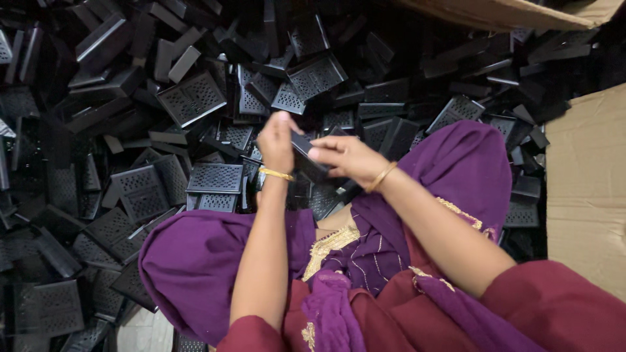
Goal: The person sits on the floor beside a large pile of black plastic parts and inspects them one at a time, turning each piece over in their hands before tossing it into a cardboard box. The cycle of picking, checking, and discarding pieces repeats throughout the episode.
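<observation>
My left hand (276, 142) and my right hand (345, 158) meet above my lap and both grip one small black plastic part (304, 151). The left hand pinches its upper left end with the fingers closed. From the right side my other fingers lie along its edge. Each wrist carries a gold bangle. A large heap of black perforated plastic covers (193, 98) surrounds my hands on the floor ahead and to the left. Purple cloth over my knees (195, 261) fills the lower part of the view.
A brown cardboard sheet (583, 189) lies at the right. The flap of a cardboard box (508, 13) juts in at the top right. Black parts are piled thickly up to my knees on the left and ahead. A bit of pale floor (140, 332) shows at the bottom left.
</observation>
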